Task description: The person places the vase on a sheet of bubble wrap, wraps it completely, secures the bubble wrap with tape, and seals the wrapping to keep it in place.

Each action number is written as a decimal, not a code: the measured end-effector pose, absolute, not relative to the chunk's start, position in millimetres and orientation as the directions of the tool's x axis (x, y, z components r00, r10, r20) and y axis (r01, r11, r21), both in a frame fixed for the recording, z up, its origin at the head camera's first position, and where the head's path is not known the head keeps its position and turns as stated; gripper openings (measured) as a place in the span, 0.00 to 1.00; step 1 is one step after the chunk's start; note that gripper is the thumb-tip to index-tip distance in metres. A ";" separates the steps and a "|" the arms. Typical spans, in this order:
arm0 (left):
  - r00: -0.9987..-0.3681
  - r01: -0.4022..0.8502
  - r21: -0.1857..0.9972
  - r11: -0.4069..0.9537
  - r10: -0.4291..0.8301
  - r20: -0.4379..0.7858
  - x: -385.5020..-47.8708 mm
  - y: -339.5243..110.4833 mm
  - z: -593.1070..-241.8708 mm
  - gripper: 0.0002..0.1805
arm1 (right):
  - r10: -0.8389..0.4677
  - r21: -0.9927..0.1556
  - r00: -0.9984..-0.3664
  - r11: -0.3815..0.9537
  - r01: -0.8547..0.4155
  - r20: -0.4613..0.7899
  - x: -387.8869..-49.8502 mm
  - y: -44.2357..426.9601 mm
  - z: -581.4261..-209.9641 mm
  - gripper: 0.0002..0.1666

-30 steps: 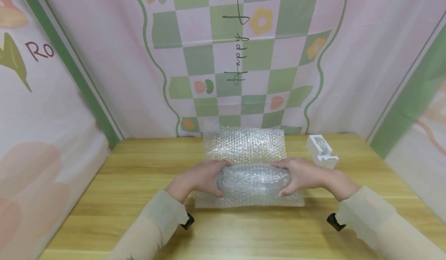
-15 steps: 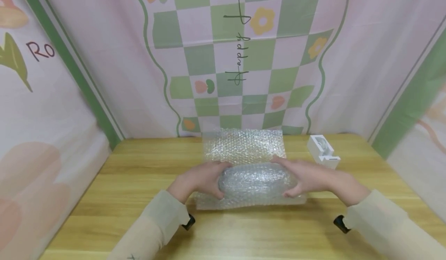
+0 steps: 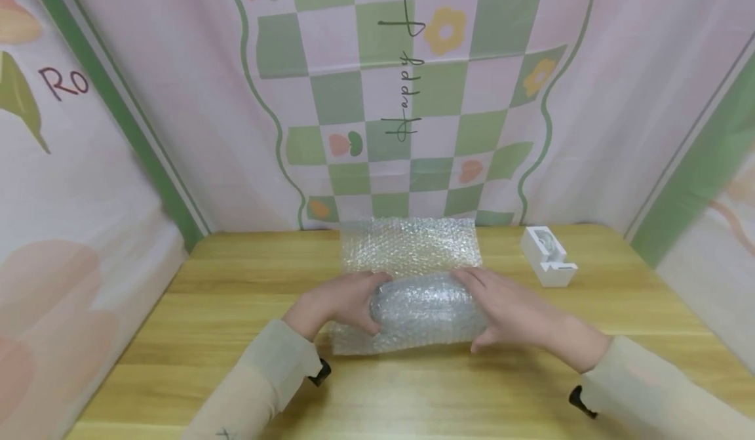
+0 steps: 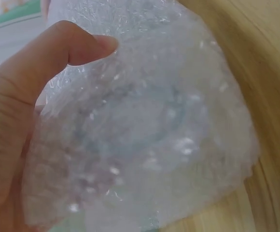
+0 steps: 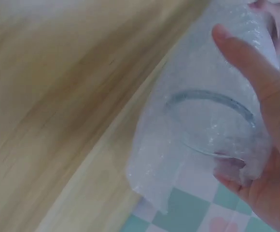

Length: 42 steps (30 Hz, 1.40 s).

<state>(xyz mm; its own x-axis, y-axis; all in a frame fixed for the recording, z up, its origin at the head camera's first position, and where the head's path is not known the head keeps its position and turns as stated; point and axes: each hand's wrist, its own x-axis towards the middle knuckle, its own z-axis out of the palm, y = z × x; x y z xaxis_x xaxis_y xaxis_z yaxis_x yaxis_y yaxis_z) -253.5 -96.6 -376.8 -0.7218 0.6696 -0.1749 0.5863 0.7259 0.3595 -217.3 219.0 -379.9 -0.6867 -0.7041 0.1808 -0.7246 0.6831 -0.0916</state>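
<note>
A clear glass vessel with a round rim (image 5: pixel 212 96) lies on its side, rolled in bubble wrap (image 3: pixel 430 309). My left hand (image 3: pixel 348 302) grips the left end of this roll, thumb on the near side and fingers over the far side. Around the right end, my right hand (image 3: pixel 525 312) holds the wrap between thumb and fingers. In the right wrist view the rim shows through the plastic, set back from the wrap's loose end. Behind the roll, an unrolled stretch of bubble wrap (image 3: pixel 413 246) reaches toward the back curtain.
What looks like a white tape dispenser (image 3: pixel 545 256) stands at the back right of the wooden table (image 3: pixel 236 335). A printed curtain (image 3: pixel 436 92) hangs right behind the table's far edge, with more fabric on both sides.
My right hand first shifted right along the roll, then came back in over its right end, now covering the wrap's near right corner. My left hand has stayed almost still.
</note>
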 end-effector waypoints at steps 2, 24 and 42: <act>-0.723 0.575 0.377 0.726 0.666 -0.182 -254.0 -96.4 -377.2 0.52 | -0.694 -0.101 -0.700 0.694 -0.713 0.170 -220.8 217.3 -381.1 0.75; -0.759 0.636 0.220 0.740 0.651 0.004 -249.3 -99.4 -373.3 0.53 | -0.683 -0.120 -0.713 0.704 -0.700 0.160 -230.4 220.6 -383.0 0.70; -0.742 0.624 0.317 0.714 0.669 -0.046 -243.8 -91.5 -386.6 0.65 | -0.678 -0.165 -0.713 0.694 -0.701 0.179 -232.6 222.4 -381.8 0.68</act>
